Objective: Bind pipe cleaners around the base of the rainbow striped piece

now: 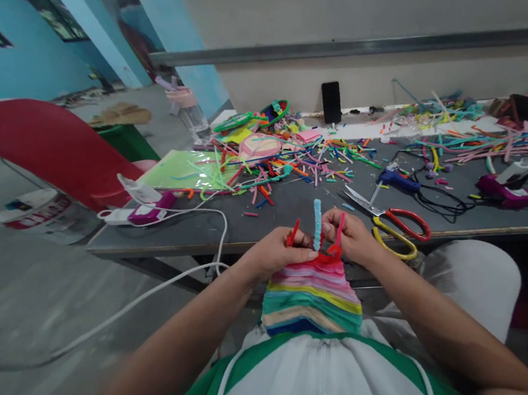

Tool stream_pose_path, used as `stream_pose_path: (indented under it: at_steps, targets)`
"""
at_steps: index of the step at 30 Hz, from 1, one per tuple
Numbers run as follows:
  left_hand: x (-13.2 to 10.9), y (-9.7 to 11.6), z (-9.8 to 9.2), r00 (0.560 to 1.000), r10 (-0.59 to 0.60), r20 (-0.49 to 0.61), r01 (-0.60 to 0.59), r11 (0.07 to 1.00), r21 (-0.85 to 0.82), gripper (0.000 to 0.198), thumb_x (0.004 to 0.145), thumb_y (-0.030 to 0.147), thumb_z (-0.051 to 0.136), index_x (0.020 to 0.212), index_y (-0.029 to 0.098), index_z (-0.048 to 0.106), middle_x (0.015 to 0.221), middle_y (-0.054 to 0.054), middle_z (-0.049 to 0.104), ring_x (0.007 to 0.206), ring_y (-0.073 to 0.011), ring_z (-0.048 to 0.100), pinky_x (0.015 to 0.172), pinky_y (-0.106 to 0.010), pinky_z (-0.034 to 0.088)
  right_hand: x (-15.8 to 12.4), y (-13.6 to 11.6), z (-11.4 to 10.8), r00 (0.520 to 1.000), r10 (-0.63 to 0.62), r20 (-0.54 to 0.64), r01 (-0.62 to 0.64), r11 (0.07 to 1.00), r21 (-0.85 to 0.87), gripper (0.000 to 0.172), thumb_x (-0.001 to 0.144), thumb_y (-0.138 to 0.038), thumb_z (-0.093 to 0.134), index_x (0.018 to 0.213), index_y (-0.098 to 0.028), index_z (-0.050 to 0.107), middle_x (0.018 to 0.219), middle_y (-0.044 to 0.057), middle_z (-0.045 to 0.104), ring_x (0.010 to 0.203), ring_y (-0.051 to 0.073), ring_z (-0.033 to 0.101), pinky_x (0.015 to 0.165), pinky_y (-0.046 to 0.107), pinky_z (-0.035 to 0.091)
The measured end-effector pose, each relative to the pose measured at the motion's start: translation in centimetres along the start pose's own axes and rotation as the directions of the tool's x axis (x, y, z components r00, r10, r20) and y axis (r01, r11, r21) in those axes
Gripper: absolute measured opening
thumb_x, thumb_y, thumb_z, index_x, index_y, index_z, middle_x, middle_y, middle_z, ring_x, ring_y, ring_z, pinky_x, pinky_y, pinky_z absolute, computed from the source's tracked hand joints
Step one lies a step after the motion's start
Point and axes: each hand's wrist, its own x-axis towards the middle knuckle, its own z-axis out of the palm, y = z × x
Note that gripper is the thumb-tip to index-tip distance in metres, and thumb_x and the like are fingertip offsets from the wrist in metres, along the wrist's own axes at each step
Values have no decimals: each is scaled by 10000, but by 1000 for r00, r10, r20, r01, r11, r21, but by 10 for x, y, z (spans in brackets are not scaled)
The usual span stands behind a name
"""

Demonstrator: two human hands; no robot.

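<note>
A striped piece made of pipe cleaners (313, 299), with pink, yellow, teal, beige and blue bands, hangs in front of my body. My left hand (278, 253) is closed on its red top edge at the left, thumb across the front. At the right of that edge, my right hand (350, 238) pinches a red pipe cleaner (334, 251); the fingertips are partly hidden. Between both hands a light blue twisted pipe cleaner (317, 222) stands upright. A pink pipe cleaner end (340, 228) sticks up beside my right fingers.
Scissors (385, 220) with red and yellow handles lie right of my hands on the dark table (286, 211). Cut pipe cleaner bits (268, 171), a blue glue gun (399, 180), cords and a phone (331, 101) lie beyond. A red chair (44, 156) stands left.
</note>
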Motion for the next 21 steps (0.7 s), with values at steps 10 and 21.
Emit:
stream_pose_path:
  at_steps: [10, 21]
  targets:
    - [8, -5, 4, 1000, -21, -16, 19, 996, -92, 262, 583, 321, 742, 683, 104, 635, 570, 11, 539, 514, -80, 427, 517, -211, 321, 14, -8, 25, 926, 370, 76, -332, 699, 633, 248, 694, -374, 670, 659, -170, 533, 505, -68, 423, 416, 51, 329, 411, 183, 291]
    - [-2, -2, -15, 998, -25, -57, 11, 973, -232, 321, 643, 407, 716, 751, 125, 606, 621, 11, 576, 543, -89, 494, 554, -210, 379, -43, -14, 32, 877, 480, 37, -367, 617, 697, 281, 777, -441, 605, 935, -210, 617, 794, 9, 666, 677, 153, 606, 676, 289, 468]
